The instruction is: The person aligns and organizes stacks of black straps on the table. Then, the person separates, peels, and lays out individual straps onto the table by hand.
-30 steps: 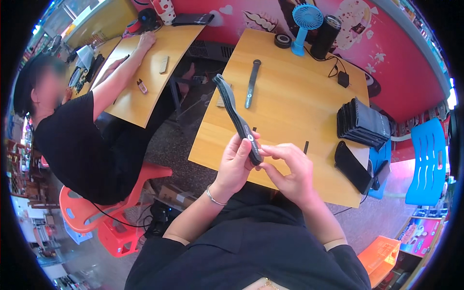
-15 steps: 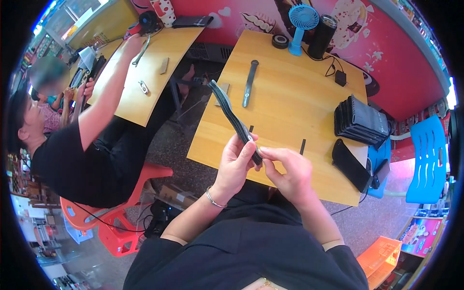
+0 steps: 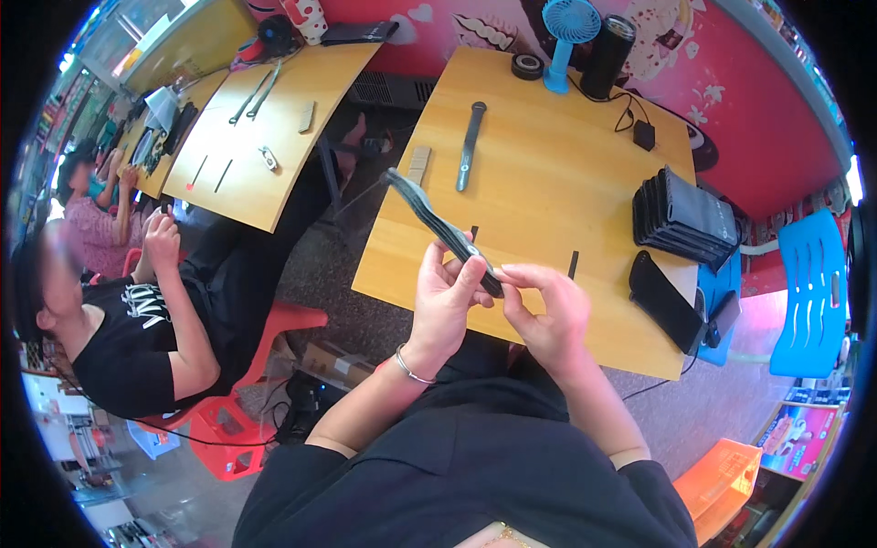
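My left hand [image 3: 446, 300] is wrapped round the lower part of a bundle of dark straps [image 3: 425, 212], its thumb lying on top. The layered bundle slants up to the left over the table's near edge. With thumb and forefinger, my right hand [image 3: 554, 315] pinches at the bundle's lower end. A single dark strap [image 3: 470, 151] with a rounded head lies flat beyond my hands. Short black strips [image 3: 574, 265] lie on the wood, one of them partly hidden behind the bundle. Left of the single strap is a flat grey-brown piece [image 3: 418, 165].
At the right stand a stack of black pouches [image 3: 683, 219] and a black tilted panel [image 3: 664, 297]. A blue fan [image 3: 570, 32], a black cylinder [image 3: 610, 59] and a tape roll [image 3: 527, 66] are at the back. Another person [image 3: 137, 320] sits left at a second table [image 3: 274, 196].
The bundle's far end has dipped slightly to the left; my grip looks much the same. The other person's arm has drawn back from the second table, with both hands now together near the chest.
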Demonstrator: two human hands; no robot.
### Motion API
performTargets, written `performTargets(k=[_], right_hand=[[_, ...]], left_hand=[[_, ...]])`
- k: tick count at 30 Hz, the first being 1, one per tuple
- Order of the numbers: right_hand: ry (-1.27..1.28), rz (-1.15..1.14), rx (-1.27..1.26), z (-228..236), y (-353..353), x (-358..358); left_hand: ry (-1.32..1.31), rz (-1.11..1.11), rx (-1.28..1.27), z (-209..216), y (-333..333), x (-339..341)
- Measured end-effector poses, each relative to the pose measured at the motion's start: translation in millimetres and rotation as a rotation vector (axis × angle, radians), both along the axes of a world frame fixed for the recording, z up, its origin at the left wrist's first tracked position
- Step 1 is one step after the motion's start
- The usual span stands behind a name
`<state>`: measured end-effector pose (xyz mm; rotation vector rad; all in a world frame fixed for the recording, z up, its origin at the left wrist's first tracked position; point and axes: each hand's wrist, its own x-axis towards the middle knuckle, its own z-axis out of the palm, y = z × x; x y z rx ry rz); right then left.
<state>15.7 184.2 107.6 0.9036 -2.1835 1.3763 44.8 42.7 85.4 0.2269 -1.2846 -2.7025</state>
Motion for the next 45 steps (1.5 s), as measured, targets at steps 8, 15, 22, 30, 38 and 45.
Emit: performTargets(k=[8, 15, 22, 30, 38, 45], right_hand=[[0.089, -0.004, -0.007, -4.6, 0.7, -9.0], [0.144, -0.021, -0.023, -6.9, 0.4, -13.3], [0.187, -0.011, 0.014, -5.5, -1.8, -15.3], [-0.041, -0.003, -0.014, 1.9, -2.7, -11.4], [0.062, 0.165, -0.03, 5.8, 3.5, -26.6], [-0.154, 0.313, -0.077, -5.0, 12.7, -34.2]], left_hand=[[0.06, -0.216, -0.172, 11.2, -3.0, -4.2], [0.057, -0.291, -0.173, 12.5, -8.6, -6.3], [0.082, -0.368, -0.231, 11.9, -12.1, -6.6], [0.071, -0.426, -0.267, 18.7, -20.3, -7.4], [0.049, -0.476, -0.254, 30.2, -19.4, -4.1], [-0.005, -0.511, -0.32, 35.5, -19.0, -4.6]])
